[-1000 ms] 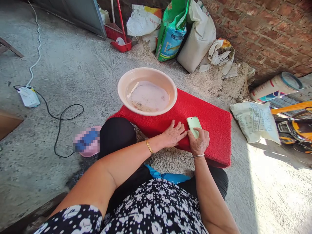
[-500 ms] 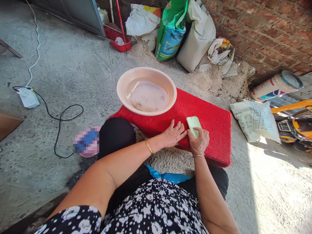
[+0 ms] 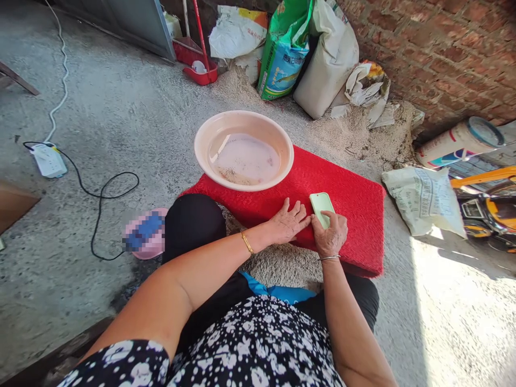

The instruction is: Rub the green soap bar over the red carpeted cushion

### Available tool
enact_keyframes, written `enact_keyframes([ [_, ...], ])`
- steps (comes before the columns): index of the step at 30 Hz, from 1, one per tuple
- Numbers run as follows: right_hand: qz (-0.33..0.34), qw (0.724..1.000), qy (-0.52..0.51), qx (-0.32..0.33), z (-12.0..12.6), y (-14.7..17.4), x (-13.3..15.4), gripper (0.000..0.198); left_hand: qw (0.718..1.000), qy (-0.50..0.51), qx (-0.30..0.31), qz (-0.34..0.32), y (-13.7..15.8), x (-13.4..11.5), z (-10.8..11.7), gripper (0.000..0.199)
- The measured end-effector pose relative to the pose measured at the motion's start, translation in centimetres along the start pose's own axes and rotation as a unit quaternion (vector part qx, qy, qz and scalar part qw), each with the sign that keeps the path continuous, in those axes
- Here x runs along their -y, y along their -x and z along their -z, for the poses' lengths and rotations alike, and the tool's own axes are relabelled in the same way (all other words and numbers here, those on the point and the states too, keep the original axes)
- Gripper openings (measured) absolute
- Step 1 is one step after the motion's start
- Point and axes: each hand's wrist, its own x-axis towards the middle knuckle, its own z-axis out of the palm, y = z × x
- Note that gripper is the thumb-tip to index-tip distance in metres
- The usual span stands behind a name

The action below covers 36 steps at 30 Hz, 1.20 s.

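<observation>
In the head view my right hand [image 3: 330, 235] is closed around the near part of a flat, pale green block [image 3: 322, 205] with rounded corners and a small hole at its far end. Its underside is hidden against a red, fuzzy cloth [image 3: 360, 226] draped over a low, bench-like support. Just left of it, my left hand [image 3: 287, 221] lies flat on the cloth's near edge, fingers spread and its tips close to my right thumb. A pale pink basin [image 3: 244, 183] of cloudy water stands on the far left of the cloth, with dark bits in the water.
A pink tub [image 3: 151, 250], partly blurred out, sits left of my knee. A power strip [image 3: 49, 161] and cables lie on the concrete. Sacks [image 3: 328, 64], a red dustpan [image 3: 203, 75] and spilled grain line the brick wall. A bucket [image 3: 459, 142] lies right.
</observation>
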Motion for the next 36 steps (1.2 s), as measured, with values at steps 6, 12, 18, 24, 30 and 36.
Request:
enact_keyframes([
  [6,0.000,1.000,-0.001,0.001,0.04,-0.02,0.04,0.041,1.000,-0.008,-0.008,-0.001,-0.04,-0.01,-0.18,0.074],
  [12,-0.004,1.000,-0.007,0.009,0.12,-0.03,0.06,0.041,1.000,-0.007,-0.001,0.003,-0.08,-0.05,-0.17,0.074],
  [18,-0.001,1.000,-0.007,0.004,0.10,0.00,0.00,0.042,1.000,-0.011,-0.018,-0.003,-0.03,-0.10,-0.17,0.074],
  [24,0.003,1.000,-0.003,0.002,0.01,0.02,-0.13,0.042,1.000,-0.011,-0.015,-0.002,0.00,-0.11,-0.12,0.073],
  [30,0.001,1.000,-0.002,0.005,0.10,0.00,-0.07,0.042,1.000,-0.013,-0.011,0.000,-0.05,-0.16,-0.09,0.073],
  [36,-0.001,1.000,-0.006,0.007,0.17,0.01,-0.03,0.042,1.000,-0.017,-0.018,0.000,-0.03,-0.22,-0.08,0.073],
])
